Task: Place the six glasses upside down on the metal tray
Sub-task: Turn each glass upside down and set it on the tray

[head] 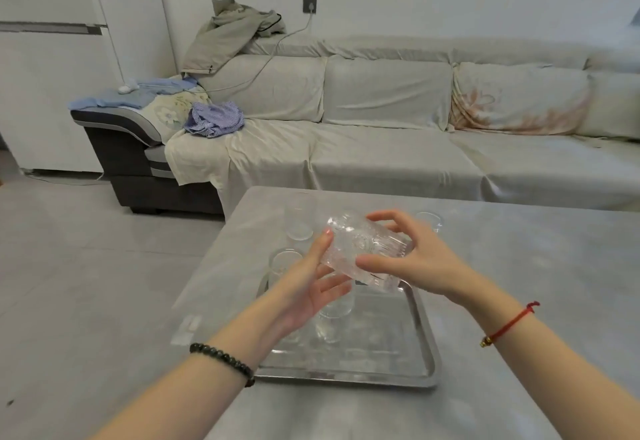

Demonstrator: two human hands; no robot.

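Tilting a clear ribbed drinking glass point(363, 254) at frame centre, the right hand point(412, 259) grips it while the left hand point(311, 287) cups it with spread fingers, above the shiny rectangular metal tray point(424, 346). Judging by this, the glass is mid-flip; next it needs setting rim-down on bare tray.

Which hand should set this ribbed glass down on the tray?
Probably the right hand: its thumb and fingers wrap the tilted ribbed glass above the metal tray. The left hand only steadies it with open fingers.
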